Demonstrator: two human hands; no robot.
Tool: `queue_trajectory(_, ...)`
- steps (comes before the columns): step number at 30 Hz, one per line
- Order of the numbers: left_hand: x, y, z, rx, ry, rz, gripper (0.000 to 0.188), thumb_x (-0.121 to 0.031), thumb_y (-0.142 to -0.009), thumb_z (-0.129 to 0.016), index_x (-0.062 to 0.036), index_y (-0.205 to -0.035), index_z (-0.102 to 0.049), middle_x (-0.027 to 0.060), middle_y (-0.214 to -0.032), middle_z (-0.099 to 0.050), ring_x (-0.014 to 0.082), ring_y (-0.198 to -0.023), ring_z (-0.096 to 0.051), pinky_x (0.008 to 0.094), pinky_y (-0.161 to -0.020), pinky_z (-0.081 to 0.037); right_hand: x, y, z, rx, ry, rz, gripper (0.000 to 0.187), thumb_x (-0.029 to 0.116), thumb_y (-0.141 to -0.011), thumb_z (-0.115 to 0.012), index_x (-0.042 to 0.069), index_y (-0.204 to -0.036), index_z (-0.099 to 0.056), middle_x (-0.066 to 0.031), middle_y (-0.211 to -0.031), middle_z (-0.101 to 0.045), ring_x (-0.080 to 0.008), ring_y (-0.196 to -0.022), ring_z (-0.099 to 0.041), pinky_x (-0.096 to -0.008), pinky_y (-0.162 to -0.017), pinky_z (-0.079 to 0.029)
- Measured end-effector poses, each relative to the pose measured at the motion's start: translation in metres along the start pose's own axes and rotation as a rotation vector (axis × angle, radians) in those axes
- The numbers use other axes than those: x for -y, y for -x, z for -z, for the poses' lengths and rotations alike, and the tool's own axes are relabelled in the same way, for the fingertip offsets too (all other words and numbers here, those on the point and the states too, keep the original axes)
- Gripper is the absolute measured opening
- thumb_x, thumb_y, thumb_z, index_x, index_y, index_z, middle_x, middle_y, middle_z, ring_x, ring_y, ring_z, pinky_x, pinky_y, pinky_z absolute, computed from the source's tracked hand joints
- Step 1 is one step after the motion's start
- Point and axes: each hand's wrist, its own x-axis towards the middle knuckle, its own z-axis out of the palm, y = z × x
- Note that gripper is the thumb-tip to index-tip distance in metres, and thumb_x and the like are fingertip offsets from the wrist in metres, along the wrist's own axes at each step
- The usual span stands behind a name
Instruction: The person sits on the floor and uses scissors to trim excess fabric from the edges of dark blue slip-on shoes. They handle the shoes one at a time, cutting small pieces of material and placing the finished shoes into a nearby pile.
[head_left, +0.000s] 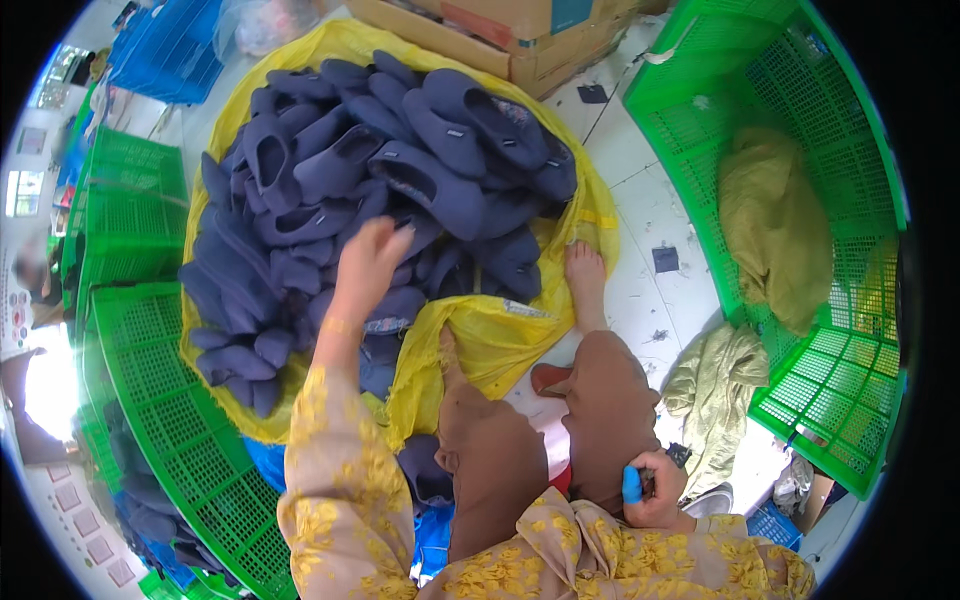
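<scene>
Dark navy slippers lie heaped on a spread yellow woven sack in front of me. My left hand is above the middle of the heap, fingers curled and slightly blurred. Whatever it may hold is hidden. Beside my right thigh, my right hand is closed around something small and dark that I cannot make out. Blue wrapping covers one of its digits. Another dark slipper lies by my left leg, partly hidden by my sleeve.
Green plastic crates line the left side. A large green crate at right holds an olive cloth bundle. Cardboard boxes stand at the back. A crumpled pale sack and dark scraps lie on the tiles.
</scene>
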Motion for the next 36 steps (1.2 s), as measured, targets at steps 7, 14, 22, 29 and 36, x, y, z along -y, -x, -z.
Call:
queue_trajectory(7, -0.039, -0.174, -0.119, -0.023, -0.14, 0.599, 0.118, -0.076, -0.073, -0.056, 0.0279, -0.127, -0.036, 0.0367, -0.127, -0.05, 0.0444, -0.122, -0.051, 0.0383, -0.102, -0.041, -0.031, 0.022, 0.012, 0.119, -0.198, -0.17, 0.021, 0.004, -0.075, -0.072, 0.004, -0.092, -0.059, 0.0002, -0.067, -0.053, -0.0062, -0.051, -0.046, -0.0206, -0.048, -0.035)
queue_trajectory(14, 0.023, -0.123, -0.143, -0.251, 0.266, 0.714, 0.06, -0.024, -0.07, -0.078, 0.0141, -0.11, -0.056, 0.0236, -0.108, -0.064, 0.0348, -0.101, -0.063, 0.036, -0.088, -0.048, -0.084, 0.053, 0.038, 0.484, -0.51, -0.234, 0.048, 0.013, -0.068, -0.083, 0.002, -0.106, -0.056, 0.0003, -0.067, -0.057, -0.0061, -0.058, -0.055, -0.0207, -0.05, -0.041)
queue_trajectory(22, -0.009, 0.099, -0.009, -0.287, 0.466, 0.563, 0.03, -0.007, -0.075, -0.07, 0.004, -0.101, -0.061, 0.01, -0.093, -0.067, 0.0202, -0.082, -0.062, 0.0317, -0.076, -0.05, -0.06, 0.033, 0.03, 0.153, -0.375, -0.28, 0.014, 0.003, -0.072, -0.07, 0.005, -0.083, -0.061, 0.0051, -0.064, -0.051, -0.0027, -0.052, -0.041, -0.0187, -0.049, -0.032)
queue_trajectory(29, 0.022, 0.326, 0.125, -0.279, -0.006, 0.748, 0.04, -0.011, -0.069, -0.07, 0.0045, -0.104, -0.059, 0.0175, -0.094, -0.066, 0.023, -0.083, -0.062, 0.0319, -0.08, -0.05, -0.033, 0.034, -0.001, -0.277, -0.137, -0.156, 0.008, 0.005, -0.084, -0.06, 0.004, -0.092, -0.058, 0.0033, -0.077, -0.053, -0.0009, -0.056, -0.035, -0.0168, -0.049, -0.025)
queue_trajectory(36, 0.162, 0.448, 0.03, -0.065, -0.6, 1.158, 0.083, -0.017, -0.068, -0.07, 0.0185, -0.133, -0.032, 0.0372, -0.129, -0.047, 0.045, -0.117, -0.053, 0.0423, -0.099, -0.043, -0.025, 0.027, 0.0, -0.135, -0.175, -0.174, 0.005, 0.006, -0.091, -0.059, 0.004, -0.095, -0.056, 0.0034, -0.084, -0.05, -0.0019, -0.062, -0.035, -0.0178, -0.054, -0.027)
